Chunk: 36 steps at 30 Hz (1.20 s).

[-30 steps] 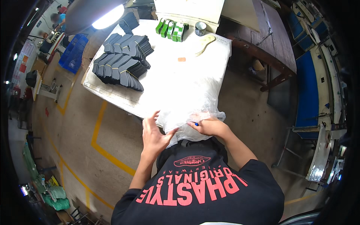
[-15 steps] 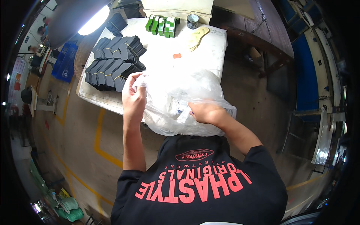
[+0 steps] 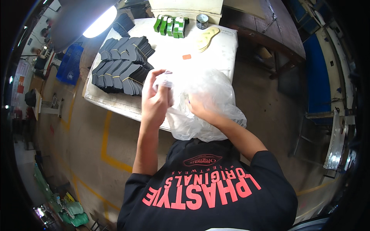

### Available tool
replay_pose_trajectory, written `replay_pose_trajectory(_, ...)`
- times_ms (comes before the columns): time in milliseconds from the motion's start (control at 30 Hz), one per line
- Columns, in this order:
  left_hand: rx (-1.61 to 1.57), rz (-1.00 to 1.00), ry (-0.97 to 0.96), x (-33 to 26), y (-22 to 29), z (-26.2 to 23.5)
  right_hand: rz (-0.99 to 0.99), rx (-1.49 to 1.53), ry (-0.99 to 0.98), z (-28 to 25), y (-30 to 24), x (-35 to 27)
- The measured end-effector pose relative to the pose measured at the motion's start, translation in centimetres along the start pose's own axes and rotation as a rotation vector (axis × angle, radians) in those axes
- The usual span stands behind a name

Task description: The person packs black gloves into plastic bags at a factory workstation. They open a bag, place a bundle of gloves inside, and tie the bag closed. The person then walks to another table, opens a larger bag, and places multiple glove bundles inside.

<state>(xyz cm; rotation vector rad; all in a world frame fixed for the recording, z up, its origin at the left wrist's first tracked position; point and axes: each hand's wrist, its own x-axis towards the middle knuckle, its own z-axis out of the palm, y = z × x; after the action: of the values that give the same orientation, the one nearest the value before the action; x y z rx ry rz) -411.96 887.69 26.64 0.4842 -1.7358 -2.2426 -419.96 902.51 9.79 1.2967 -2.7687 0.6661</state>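
Observation:
A clear, crumpled plastic bag (image 3: 223,90) lies at the near edge of the white table, close against my shirt. My left hand (image 3: 154,101) is closed on its left edge, with film bunched between thumb and fingers. My right hand (image 3: 203,106) reaches into the bag's middle, thin film partly over it. Its fingers are blurred and half hidden, so I cannot tell whether they hold anything. Whatever lies in the bag is hard to make out through the bright, wrinkled plastic.
Rubber-banded stacks of dark grey cut pieces (image 3: 119,69) lie on the table's left. Toward the back are green curved pieces (image 3: 169,26), a small tin (image 3: 202,21) and yellow sole-shaped pieces (image 3: 208,39). A bright lamp (image 3: 101,22) hangs at the upper left.
My left hand has moved right and slightly up, bunching the bag's edge. My right hand has gone deeper into the bag, away from me. The white printed contents seen before are now hidden.

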Motion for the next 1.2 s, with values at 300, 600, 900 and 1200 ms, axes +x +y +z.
replay_pose_trajectory(300,0.140,0.359,-0.338,0.5,-0.1,3.4,0.466,0.107,-0.317,-1.3,0.7,3.9)
replay_pose_trajectory(600,1.238,0.282,-0.301,0.5,-9.0,-0.1,-0.005,0.033,-0.317,-2.9,1.9,-2.5)
replay_pose_trajectory(900,1.503,0.301,-0.162,0.9,-12.2,-1.2,0.086,0.281,-0.119,-6.6,2.9,-6.3)
replay_pose_trajectory(1200,1.269,0.379,-0.238,1.1,-12.7,-1.5,0.057,1.249,-0.268,-18.8,0.9,-3.5)
